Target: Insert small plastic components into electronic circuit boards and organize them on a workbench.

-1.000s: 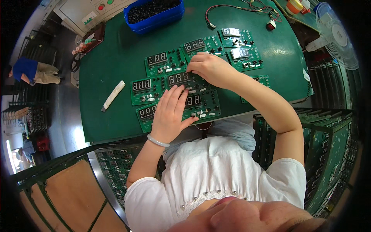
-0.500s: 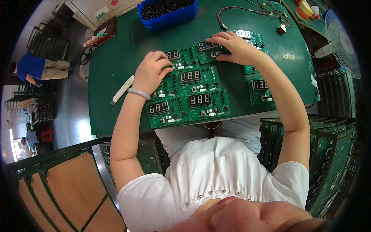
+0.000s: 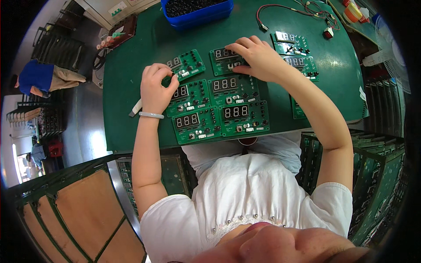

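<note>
My left hand (image 3: 155, 87), a pale bangle at its wrist, pinches the left edge of a green circuit board (image 3: 189, 64) with a three-digit display. That board sits slightly turned at the far left of a group of similar boards. My right hand (image 3: 263, 60) spans a second circuit board (image 3: 222, 66), fingers at its far edge and thumb near its white connectors. Nearer me lie a middle-left board (image 3: 199, 94), a middle-right board (image 3: 244, 83), a near-left board (image 3: 206, 120) and a near-right board (image 3: 258, 115), laid side by side.
More boards (image 3: 302, 47) lie to the right, one partly behind my right forearm. A blue bin (image 3: 199, 19) of small black parts stands at the back. Red and black cables (image 3: 280, 6) lie at the far right. A pale-handled tool (image 3: 136, 108) is beside my left wrist.
My left hand has moved left with the far-left board, which is now turned and apart from its neighbour. My right hand has shifted its board slightly left. The whole view has shifted a little.
</note>
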A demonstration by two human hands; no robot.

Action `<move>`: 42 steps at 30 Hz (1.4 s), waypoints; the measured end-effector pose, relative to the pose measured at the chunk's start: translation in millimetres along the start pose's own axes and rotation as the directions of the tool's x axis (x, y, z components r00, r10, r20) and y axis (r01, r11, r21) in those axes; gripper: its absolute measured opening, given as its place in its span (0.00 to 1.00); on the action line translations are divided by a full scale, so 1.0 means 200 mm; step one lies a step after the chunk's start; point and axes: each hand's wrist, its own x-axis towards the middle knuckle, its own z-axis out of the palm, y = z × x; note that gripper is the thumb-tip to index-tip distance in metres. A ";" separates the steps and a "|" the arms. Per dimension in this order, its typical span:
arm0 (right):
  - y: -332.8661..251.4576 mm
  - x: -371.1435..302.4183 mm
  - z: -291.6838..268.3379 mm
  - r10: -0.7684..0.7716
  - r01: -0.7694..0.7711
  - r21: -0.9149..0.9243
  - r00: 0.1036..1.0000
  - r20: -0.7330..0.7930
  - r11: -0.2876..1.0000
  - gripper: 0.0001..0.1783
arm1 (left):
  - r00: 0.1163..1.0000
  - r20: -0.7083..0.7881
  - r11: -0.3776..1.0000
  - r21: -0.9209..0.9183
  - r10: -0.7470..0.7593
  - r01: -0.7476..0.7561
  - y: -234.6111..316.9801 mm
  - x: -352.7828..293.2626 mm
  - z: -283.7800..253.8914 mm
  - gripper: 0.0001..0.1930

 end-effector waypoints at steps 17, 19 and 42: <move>-0.18 -0.17 -0.14 -0.082 0.086 0.043 0.993 -0.088 0.995 0.33 | 0.999 -0.028 0.999 0.039 0.022 -0.021 0.00 -0.09 -0.02 0.12; -0.25 -0.26 -0.18 -0.175 0.171 0.233 0.985 -0.003 0.957 0.32 | 1.000 0.022 0.997 -0.075 -0.007 0.008 0.10 -0.15 -0.09 0.16; -0.38 -0.49 -0.05 -0.196 0.173 0.339 0.980 0.034 0.925 0.39 | 0.850 0.509 0.982 -0.182 0.135 -0.047 0.31 -0.39 -0.23 0.32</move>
